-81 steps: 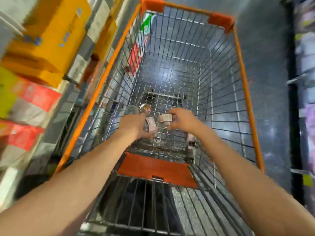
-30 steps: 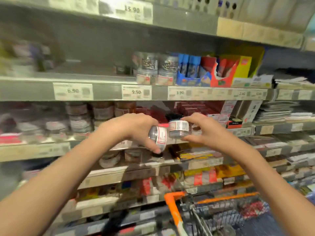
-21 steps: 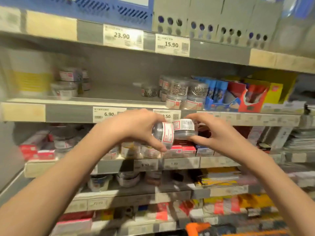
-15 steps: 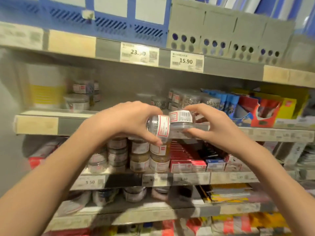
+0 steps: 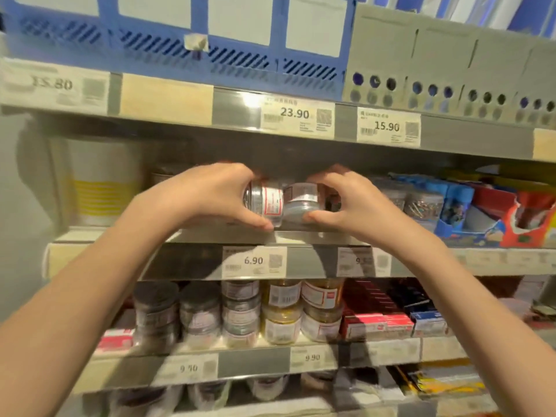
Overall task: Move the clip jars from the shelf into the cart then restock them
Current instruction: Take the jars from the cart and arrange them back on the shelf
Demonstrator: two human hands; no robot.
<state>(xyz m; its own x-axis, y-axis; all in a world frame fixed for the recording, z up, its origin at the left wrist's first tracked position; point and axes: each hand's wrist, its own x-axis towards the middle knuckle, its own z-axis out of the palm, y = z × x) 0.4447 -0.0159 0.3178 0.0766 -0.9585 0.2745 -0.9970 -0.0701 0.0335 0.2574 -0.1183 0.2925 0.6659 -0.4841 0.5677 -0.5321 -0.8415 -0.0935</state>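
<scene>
1. A small clear jar [image 5: 264,203] is gripped by the left hand [image 5: 207,195], fingers curled over its top and thumb beneath; it is tipped on its side, its red-edged label facing right.
2. A second jar [image 5: 302,200] is pinched upright by the right hand [image 5: 346,200], thumb low on its near side, fingers over the far side.
3. Both jars are held touching each other, just above the front edge of the middle shelf [image 5: 301,236], over the 6.90 tag [image 5: 254,261].
4. The jars are judged light, rigid and smooth, probably plastic, so somewhat slippery; loose clips inside would shift when tilted. A hold around the cylindrical wall seems safest, since a lid might come off.
5. Right of the hands, similar jars [image 5: 421,203] of metal clips are seen, then blue and red cartons.
6. Below, stacked jars [image 5: 279,311] with paper labels are lined up.
</scene>
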